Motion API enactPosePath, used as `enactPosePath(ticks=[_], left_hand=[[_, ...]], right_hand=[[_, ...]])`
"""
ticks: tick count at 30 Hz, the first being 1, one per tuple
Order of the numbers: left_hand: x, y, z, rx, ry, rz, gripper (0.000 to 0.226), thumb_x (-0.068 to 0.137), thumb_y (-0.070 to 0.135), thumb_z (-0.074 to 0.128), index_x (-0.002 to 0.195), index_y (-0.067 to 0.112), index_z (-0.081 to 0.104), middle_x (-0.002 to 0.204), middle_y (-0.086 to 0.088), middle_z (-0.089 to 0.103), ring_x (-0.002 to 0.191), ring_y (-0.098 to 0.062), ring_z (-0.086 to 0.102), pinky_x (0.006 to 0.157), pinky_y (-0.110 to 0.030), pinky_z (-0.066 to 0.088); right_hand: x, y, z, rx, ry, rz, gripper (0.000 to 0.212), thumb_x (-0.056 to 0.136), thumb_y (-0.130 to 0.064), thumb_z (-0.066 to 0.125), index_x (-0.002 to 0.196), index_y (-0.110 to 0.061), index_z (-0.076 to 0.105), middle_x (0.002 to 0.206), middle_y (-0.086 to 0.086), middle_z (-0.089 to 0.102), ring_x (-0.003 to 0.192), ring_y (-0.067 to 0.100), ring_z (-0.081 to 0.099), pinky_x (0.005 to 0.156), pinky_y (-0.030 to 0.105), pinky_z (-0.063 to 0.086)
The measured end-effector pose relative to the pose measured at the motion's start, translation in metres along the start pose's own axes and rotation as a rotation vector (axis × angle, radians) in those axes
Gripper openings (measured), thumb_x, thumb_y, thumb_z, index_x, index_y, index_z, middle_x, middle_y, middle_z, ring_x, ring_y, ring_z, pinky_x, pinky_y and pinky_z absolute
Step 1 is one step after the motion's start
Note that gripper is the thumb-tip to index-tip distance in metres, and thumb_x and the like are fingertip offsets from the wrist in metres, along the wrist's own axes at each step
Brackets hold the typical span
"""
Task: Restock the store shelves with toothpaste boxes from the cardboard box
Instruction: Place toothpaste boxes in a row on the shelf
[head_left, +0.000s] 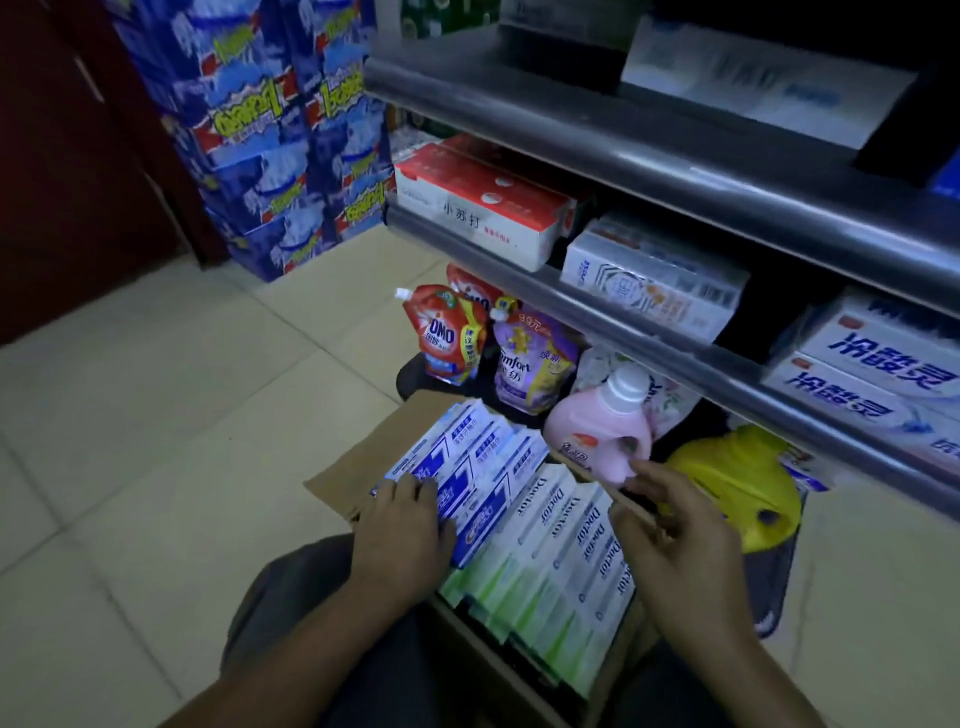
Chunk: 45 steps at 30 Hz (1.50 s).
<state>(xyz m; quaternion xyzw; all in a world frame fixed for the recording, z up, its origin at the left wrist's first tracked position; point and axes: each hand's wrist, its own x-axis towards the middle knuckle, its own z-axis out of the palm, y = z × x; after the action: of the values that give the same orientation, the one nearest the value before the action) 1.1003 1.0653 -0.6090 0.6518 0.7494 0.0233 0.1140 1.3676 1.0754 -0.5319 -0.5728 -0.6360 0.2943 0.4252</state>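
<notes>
1. The cardboard box (332, 483) is sitting open on the tiled floor, just in front of the person's knees.
2. Blue-and-white toothpaste boxes (467, 457) are lying in the cardboard box's left half. White-and-green Doctor toothpaste boxes (561, 561) are filling its right half.
3. The left hand (402, 525) is resting flat on the blue-and-white toothpaste boxes, fingers fairly straight and gripping nothing.
4. The right hand (670, 525) is curling round the cardboard box's right rim, thumb inside and fingers outside.
5. A pink bottle (597, 431) and a yellow jug (737, 483) are standing just past that right rim. An OMO pouch (447, 338) and a Comfort pouch (530, 364) are standing behind the far edge.
6. Above and to the right of the cardboard box, the metal shelves (649, 332) are carrying stocked cartons (878, 364).
</notes>
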Motion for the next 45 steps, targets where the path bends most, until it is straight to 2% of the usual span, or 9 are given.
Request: enactPosePath(ticks=[3, 6, 15, 22, 31, 36, 39, 42, 45], left_hand=[[-0.001, 0.001, 0.004, -0.055, 0.029, -0.018, 0.047, 0.098, 0.046, 0.050, 0.137, 0.019, 0.053, 0.130, -0.007, 0.056, 0.118, -0.030, 0.051, 0.101, -0.042, 0.043], [-0.003, 0.004, 0.003, -0.168, 0.069, -0.015, 0.031, 0.093, 0.032, 0.060, 0.121, 0.019, 0.057, 0.116, -0.008, 0.062, 0.107, -0.033, 0.055, 0.095, -0.042, 0.044], [-0.001, -0.009, -0.010, -0.690, -0.139, -0.247, 0.016, 0.074, 0.020, 0.079, 0.083, 0.020, 0.067, 0.075, 0.005, 0.063, 0.082, -0.024, 0.063, 0.064, -0.030, 0.044], [-0.039, 0.006, -0.044, -1.239, -0.330, -0.167, 0.050, 0.063, 0.018, 0.088, 0.110, 0.011, 0.072, 0.107, -0.016, 0.075, 0.103, -0.041, 0.068, 0.100, -0.049, 0.051], [-0.057, 0.038, -0.060, -1.296, -0.535, 0.068, 0.042, 0.081, -0.006, 0.081, 0.120, 0.003, 0.070, 0.119, -0.017, 0.073, 0.114, -0.037, 0.067, 0.102, -0.047, 0.053], [-0.045, 0.034, -0.053, -1.431, -0.375, -0.122, 0.036, 0.079, 0.016, 0.076, 0.115, 0.016, 0.076, 0.117, 0.001, 0.075, 0.111, -0.013, 0.068, 0.099, -0.034, 0.053], [-0.030, 0.033, -0.038, -1.054, -0.166, -0.228, 0.025, 0.095, 0.019, 0.063, 0.118, 0.022, 0.072, 0.125, 0.005, 0.069, 0.105, -0.011, 0.067, 0.096, -0.032, 0.051], [-0.022, 0.041, -0.015, -0.503, -0.210, -0.033, 0.043, 0.092, 0.045, 0.062, 0.129, 0.025, 0.058, 0.127, 0.004, 0.058, 0.116, -0.019, 0.060, 0.096, -0.034, 0.050], [-0.019, 0.052, 0.006, -0.371, -0.226, -0.044, 0.062, 0.083, 0.051, 0.068, 0.136, 0.026, 0.047, 0.133, 0.001, 0.052, 0.124, -0.023, 0.048, 0.097, -0.040, 0.049]], right_hand=[[-0.008, 0.011, 0.002, -0.019, -0.024, 0.041, 0.040, 0.088, -0.021, 0.075, 0.121, -0.041, 0.063, 0.113, -0.007, 0.071, 0.108, 0.015, 0.069, 0.088, 0.047, 0.058], [-0.012, 0.012, 0.006, -0.021, -0.034, 0.066, 0.043, 0.088, -0.022, 0.075, 0.123, -0.044, 0.062, 0.112, -0.013, 0.071, 0.110, 0.019, 0.068, 0.088, 0.054, 0.056], [-0.014, 0.007, 0.013, -0.032, -0.087, 0.116, 0.053, 0.084, -0.014, 0.081, 0.106, -0.059, 0.063, 0.103, -0.022, 0.072, 0.101, -0.002, 0.066, 0.075, 0.018, 0.050], [0.012, 0.002, -0.011, 0.143, -0.063, 0.224, 0.035, 0.082, -0.008, 0.083, 0.107, -0.031, 0.072, 0.093, -0.010, 0.075, 0.078, 0.003, 0.069, 0.069, 0.018, 0.054], [0.019, 0.006, -0.037, 0.390, -0.369, 0.399, 0.063, 0.064, -0.040, 0.091, 0.122, -0.028, 0.071, 0.112, 0.010, 0.076, 0.102, 0.033, 0.072, 0.080, 0.053, 0.060], [0.018, 0.006, -0.069, 0.452, -0.265, 0.387, 0.036, 0.063, -0.022, 0.085, 0.097, -0.012, 0.076, 0.088, 0.020, 0.076, 0.073, 0.024, 0.073, 0.059, 0.032, 0.060], [0.017, 0.010, -0.086, 0.446, -0.148, 0.331, 0.032, 0.067, -0.016, 0.083, 0.097, -0.008, 0.075, 0.089, 0.022, 0.076, 0.072, 0.025, 0.072, 0.060, 0.033, 0.061], [0.018, 0.010, -0.094, 0.439, -0.046, 0.268, 0.038, 0.067, -0.023, 0.084, 0.101, -0.008, 0.075, 0.091, 0.018, 0.077, 0.077, 0.025, 0.074, 0.065, 0.031, 0.061], [0.020, 0.007, -0.097, 0.471, 0.027, 0.255, 0.044, 0.065, -0.031, 0.086, 0.102, -0.010, 0.076, 0.095, 0.016, 0.078, 0.083, 0.026, 0.075, 0.072, 0.032, 0.062]])
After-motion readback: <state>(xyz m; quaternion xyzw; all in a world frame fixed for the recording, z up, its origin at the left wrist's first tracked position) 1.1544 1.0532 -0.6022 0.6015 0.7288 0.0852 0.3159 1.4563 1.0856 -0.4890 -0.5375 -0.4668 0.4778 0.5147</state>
